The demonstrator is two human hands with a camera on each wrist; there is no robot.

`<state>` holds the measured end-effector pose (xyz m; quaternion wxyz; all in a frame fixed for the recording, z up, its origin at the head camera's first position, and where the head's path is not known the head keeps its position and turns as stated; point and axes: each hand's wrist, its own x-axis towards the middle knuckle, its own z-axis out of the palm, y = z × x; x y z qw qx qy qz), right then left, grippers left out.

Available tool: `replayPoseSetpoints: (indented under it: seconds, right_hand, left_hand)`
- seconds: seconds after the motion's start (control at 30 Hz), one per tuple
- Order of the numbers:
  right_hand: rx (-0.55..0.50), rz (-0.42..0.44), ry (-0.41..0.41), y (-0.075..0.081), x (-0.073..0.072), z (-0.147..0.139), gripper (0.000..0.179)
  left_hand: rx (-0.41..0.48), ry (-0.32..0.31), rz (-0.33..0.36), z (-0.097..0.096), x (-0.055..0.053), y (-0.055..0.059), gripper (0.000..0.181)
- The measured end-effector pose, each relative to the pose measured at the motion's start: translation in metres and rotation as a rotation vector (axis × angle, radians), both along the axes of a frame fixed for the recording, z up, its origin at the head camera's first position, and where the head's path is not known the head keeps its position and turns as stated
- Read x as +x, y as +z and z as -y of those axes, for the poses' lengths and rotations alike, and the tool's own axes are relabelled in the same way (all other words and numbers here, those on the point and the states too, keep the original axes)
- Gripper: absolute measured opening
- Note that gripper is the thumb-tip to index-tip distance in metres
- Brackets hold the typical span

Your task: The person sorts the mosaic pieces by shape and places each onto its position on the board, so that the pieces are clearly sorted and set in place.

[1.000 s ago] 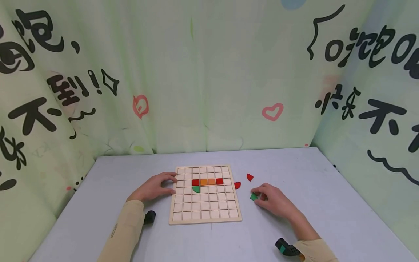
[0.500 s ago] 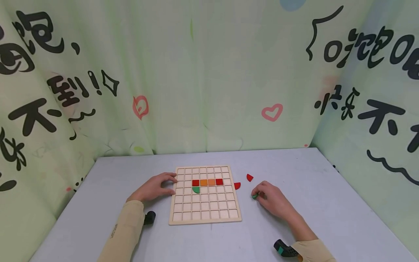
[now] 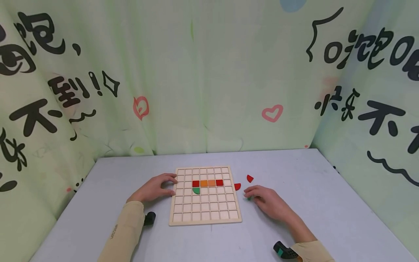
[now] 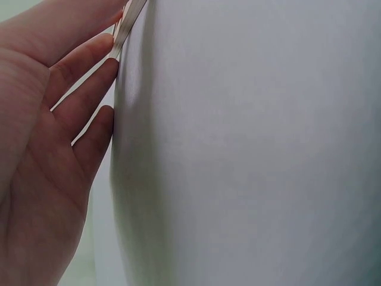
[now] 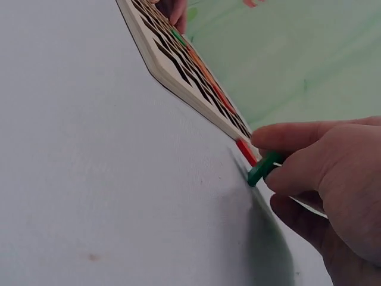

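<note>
A wooden grid board (image 3: 209, 217) lies on the table. My left hand (image 3: 152, 187) rests against its left edge, thumb and fingers spread apart; the left wrist view shows the fingers (image 4: 89, 95) fairly straight. On the board, a row holds a red square (image 3: 195, 183), two orange squares (image 3: 207, 183) and another red square (image 3: 219, 182). Below the first sits a green quarter-round piece (image 3: 196, 190). Right of the board, my right hand (image 3: 270, 203) pinches a green block (image 5: 260, 170) between thumb and index finger, just above the table; its full outline is hidden.
A red rounded piece (image 3: 237, 186) lies by the board's right edge, and a red wedge-shaped piece (image 3: 250, 178) lies farther back. A printed curtain (image 3: 209, 91) rises behind the white table (image 3: 294, 171) and along both sides.
My right hand has turned the green block and shifted left toward the board, covering most of the block in the head view. The left hand and the board have stayed put.
</note>
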<state>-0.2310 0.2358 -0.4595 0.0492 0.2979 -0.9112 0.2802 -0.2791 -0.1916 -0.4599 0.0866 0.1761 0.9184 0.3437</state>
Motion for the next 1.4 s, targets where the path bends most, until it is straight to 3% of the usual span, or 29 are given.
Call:
replayPoseSetpoints:
  seconds: [0.1,0.17,0.37,0.5,0.73,1.4]
  right_hand:
    - [0.011,-0.006,0.081,-0.001,0.001,0.000,0.031]
    - [0.012,0.002,0.091,-0.001,0.001,0.001,0.031]
    - [0.016,0.070,-0.127,0.000,0.004,0.005,0.025]
    - [0.044,0.090,-0.212,-0.003,0.004,0.008,0.036]
    - [0.066,0.077,-0.220,-0.009,0.002,0.015,0.034]
    - [0.013,0.085,-0.231,-0.004,0.004,0.014,0.027]
  left_hand:
    - [-0.001,0.001,-0.002,0.000,0.001,-0.001,0.038]
    - [0.001,0.005,0.002,-0.001,0.001,-0.001,0.038]
    - [0.003,0.001,0.005,-0.001,0.002,-0.003,0.037]
    - [-0.001,-0.007,-0.007,0.000,0.002,-0.002,0.038]
    - [-0.003,-0.008,-0.005,0.001,0.000,-0.001,0.038]
    - [-0.003,-0.009,-0.011,0.000,-0.002,-0.003,0.038]
